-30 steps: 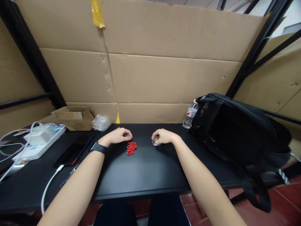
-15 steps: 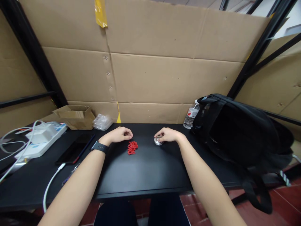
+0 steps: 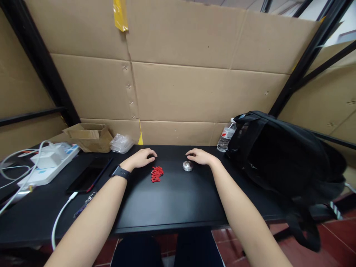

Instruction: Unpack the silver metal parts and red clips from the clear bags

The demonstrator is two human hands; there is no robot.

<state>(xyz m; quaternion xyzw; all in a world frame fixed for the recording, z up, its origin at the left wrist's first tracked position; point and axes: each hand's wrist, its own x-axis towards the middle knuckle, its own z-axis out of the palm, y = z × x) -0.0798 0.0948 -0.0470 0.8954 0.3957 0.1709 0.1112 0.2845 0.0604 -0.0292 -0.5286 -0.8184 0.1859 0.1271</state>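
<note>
A small pile of red clips (image 3: 157, 174) lies on the black table (image 3: 172, 200). Just behind it rests my left hand (image 3: 142, 157), palm down with fingers loosely stretched and nothing in them; a dark watch (image 3: 120, 172) is on that wrist. A small round silver metal piece (image 3: 188, 165) sits to the right of the clips. My right hand (image 3: 199, 156) lies flat right behind it, fingers extended, not gripping it.
A black backpack (image 3: 283, 152) fills the table's right side, with a water bottle (image 3: 226, 138) beside it. On the left are a phone (image 3: 88, 175), a white power strip with cables (image 3: 46, 165), a small cardboard box (image 3: 89, 137) and a clear plastic bag (image 3: 120, 143). Cardboard walls stand behind.
My right hand has let go of the silver piece, which now lies on the table, and moved slightly back. My left hand has uncurled and shifted a little farther from the clips.
</note>
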